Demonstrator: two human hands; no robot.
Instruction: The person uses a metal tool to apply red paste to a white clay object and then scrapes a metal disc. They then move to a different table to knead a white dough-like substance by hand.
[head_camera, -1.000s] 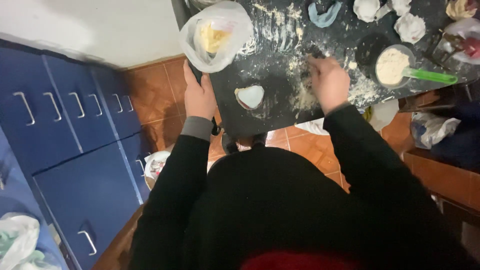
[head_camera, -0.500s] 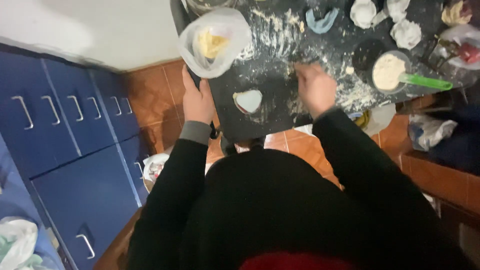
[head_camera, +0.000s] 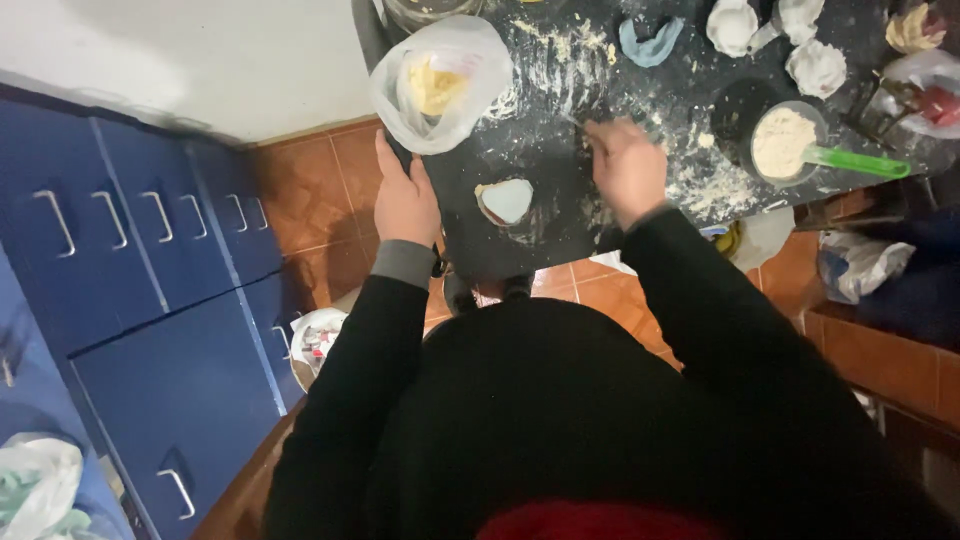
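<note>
My left hand rests on the left edge of a dark, flour-dusted table, its fingers flat beside a clear plastic bag holding yellow dough. A small pale blue heart-shaped dough piece lies between my hands. My right hand presses down on the floured surface to the right of that piece, fingers curled and blurred, so a hold on anything cannot be made out.
A black pan of flour with a green handle stands at the right. White dough lumps and a blue dough scrap lie at the back. Blue cabinets line the left, with tiled floor below.
My right hand has slid leftward and toward the table's back over the flour. The view has shifted slightly. My left hand stays on the table edge.
</note>
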